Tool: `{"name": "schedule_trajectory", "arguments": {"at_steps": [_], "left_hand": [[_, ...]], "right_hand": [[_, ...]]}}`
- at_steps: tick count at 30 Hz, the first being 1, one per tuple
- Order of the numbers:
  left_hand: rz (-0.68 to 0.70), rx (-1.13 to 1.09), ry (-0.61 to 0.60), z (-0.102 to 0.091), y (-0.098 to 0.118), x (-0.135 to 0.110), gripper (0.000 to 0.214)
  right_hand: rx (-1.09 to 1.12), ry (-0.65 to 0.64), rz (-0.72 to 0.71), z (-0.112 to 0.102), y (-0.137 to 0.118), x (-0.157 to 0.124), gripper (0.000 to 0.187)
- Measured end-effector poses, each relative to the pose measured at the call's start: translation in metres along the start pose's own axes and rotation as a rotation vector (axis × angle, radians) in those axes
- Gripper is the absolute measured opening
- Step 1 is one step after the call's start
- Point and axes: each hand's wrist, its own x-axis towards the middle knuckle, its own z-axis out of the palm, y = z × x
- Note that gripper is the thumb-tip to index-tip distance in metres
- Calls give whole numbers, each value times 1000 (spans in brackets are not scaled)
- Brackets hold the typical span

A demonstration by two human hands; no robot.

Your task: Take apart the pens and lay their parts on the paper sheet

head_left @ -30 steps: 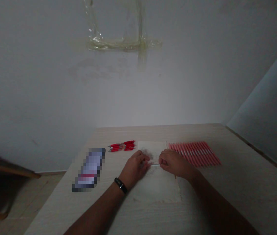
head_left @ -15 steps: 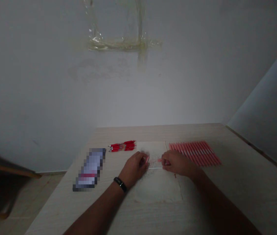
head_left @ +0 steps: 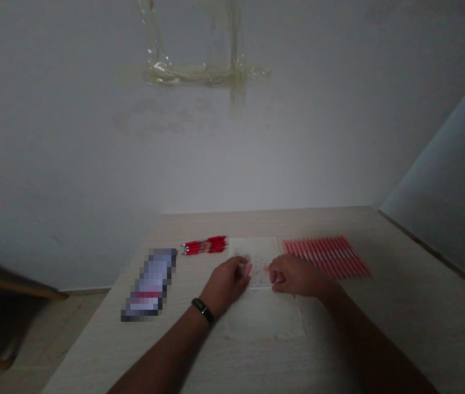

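My left hand (head_left: 228, 280) is closed, with a small pink piece (head_left: 248, 270) showing at its fingertips. Facing it, my right hand (head_left: 297, 273) has its fingers curled in a pinch, and a short pink end (head_left: 266, 268) sticks out to the left of them. A thin white stick (head_left: 260, 288) spans the gap between both hands, low by the thumbs; whether either hand grips it I cannot tell. Beneath lies a pale sheet (head_left: 265, 320) with a grey smudgy patch. Next to my right hand lies a row of several slim pink-red sticks (head_left: 326, 256), side by side.
Several red pens (head_left: 205, 245) with metallic tips lie together left of the sheet. A pixelated flat rectangular item (head_left: 150, 284) rests farther left on the light wooden table (head_left: 104, 350). Behind the table rises a grey wall (head_left: 314, 137) with yellowed clear tape.
Both hands stay near the same spot. The fingers of my right hand have shifted slightly, and the white stick sits a little lower in view.
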Motion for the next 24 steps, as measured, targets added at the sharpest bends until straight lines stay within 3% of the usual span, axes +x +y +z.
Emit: {"name": "schedule_trajectory", "arguments": {"at_steps": [24], "left_hand": [[32,-88,69,-1,4,0,29]], "right_hand": [[-57,46,65,-2,-2,2,4]]}}
